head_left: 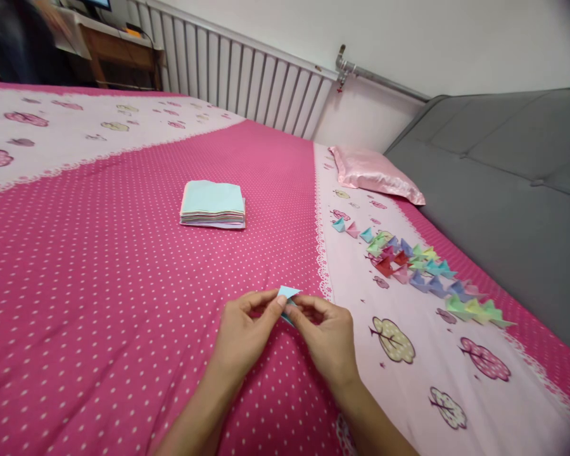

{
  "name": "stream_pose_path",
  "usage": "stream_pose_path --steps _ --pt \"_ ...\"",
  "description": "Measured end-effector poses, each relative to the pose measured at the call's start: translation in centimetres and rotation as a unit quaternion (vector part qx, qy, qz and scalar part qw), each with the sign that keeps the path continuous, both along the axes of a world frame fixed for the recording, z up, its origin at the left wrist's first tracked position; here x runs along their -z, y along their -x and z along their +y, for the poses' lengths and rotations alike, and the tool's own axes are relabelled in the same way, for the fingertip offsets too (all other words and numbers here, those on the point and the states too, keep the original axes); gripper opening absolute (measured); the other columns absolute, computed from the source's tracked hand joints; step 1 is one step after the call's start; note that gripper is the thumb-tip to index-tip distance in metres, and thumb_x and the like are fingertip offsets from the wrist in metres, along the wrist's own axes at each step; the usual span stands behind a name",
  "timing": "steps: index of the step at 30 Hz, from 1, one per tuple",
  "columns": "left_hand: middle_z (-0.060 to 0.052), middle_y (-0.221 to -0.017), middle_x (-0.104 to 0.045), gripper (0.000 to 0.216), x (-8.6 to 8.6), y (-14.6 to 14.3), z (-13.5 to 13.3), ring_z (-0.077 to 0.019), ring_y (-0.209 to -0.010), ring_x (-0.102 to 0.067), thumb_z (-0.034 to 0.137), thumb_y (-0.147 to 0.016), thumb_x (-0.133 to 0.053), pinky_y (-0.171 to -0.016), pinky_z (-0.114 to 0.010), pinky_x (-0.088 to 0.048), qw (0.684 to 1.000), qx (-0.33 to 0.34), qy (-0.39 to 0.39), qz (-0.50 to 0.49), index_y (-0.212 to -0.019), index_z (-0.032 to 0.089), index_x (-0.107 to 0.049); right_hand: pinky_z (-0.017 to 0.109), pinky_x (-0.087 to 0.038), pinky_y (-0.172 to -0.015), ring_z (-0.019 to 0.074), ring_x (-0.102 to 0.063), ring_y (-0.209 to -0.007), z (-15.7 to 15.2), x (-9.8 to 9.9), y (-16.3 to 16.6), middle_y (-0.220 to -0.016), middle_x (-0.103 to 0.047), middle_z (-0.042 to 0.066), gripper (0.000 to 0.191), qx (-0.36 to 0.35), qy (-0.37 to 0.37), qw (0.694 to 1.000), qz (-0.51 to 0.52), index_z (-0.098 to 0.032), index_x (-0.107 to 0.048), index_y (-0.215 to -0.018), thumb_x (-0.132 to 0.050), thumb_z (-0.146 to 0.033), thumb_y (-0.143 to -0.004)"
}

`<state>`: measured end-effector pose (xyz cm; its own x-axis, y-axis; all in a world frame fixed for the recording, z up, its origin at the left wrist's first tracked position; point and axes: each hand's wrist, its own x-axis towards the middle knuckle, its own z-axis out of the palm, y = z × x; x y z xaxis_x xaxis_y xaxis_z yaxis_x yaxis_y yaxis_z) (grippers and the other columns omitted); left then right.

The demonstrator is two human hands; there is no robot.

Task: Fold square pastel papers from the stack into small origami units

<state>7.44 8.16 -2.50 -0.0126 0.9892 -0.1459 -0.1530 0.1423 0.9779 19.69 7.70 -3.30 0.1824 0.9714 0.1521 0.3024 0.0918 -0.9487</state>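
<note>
A small light-blue folded paper [289, 292] is pinched between both hands over the pink dotted bedspread [171, 304]. My left hand [247, 329] grips its left side, thumb on top. From the right, my right hand [329, 335] closes thumb and fingers on the same paper. Fingers hide much of its lower part. Beyond the hands lies a stack of square coloured paper [212, 197], a light-blue sheet uppermost. To the right, several folded paper boats [427, 269] in many colours stand in slanting rows on the bedspread's white printed band.
A pink satin pillow [375, 172] rests by the grey padded headboard [503, 158]. Behind the bed are a white radiator [237, 63] and a metal pipe [384, 81]. At the far left, a person [19, 38] is beside a wooden desk [118, 50].
</note>
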Motion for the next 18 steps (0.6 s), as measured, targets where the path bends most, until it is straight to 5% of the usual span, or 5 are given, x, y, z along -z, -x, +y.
stream_pose_path --steps 7,12,18 --pt "-0.009 -0.073 -0.068 0.042 -0.26 0.19 -0.15 -0.0183 -0.069 -0.061 0.049 -0.076 -0.051 -0.065 -0.026 -0.046 0.995 0.056 0.046 -0.073 -0.081 0.012 -0.071 0.025 -0.049 -0.054 0.0143 -0.060 -0.056 0.10 0.34 0.02 -0.064 -0.066 0.002 0.014 -0.019 0.031 0.999 0.010 -0.015 -0.065 -0.074 -0.061 -0.028 -0.072" --pt "-0.008 -0.075 -0.069 0.030 -0.38 -0.06 -0.18 -0.0189 -0.072 -0.061 0.030 -0.062 -0.070 -0.071 -0.029 -0.045 0.994 0.062 0.060 -0.065 -0.086 0.012 -0.070 0.025 -0.048 -0.054 0.0151 -0.060 -0.057 0.09 0.34 0.00 -0.064 -0.065 0.002 0.015 -0.014 0.028 0.999 -0.016 -0.015 -0.063 -0.075 -0.059 -0.030 -0.074" --pt "-0.007 -0.074 -0.069 0.023 0.11 -0.04 0.01 -0.0163 -0.067 -0.061 0.021 -0.063 -0.066 -0.066 -0.026 -0.045 0.998 0.016 0.062 -0.028 -0.084 0.013 -0.070 0.025 -0.045 -0.060 0.0148 -0.058 -0.065 -0.34 -0.17 0.07 -0.074 -0.063 0.003 0.021 -0.037 -0.039 0.992 -0.116 -0.017 -0.066 -0.078 -0.049 -0.028 -0.082"
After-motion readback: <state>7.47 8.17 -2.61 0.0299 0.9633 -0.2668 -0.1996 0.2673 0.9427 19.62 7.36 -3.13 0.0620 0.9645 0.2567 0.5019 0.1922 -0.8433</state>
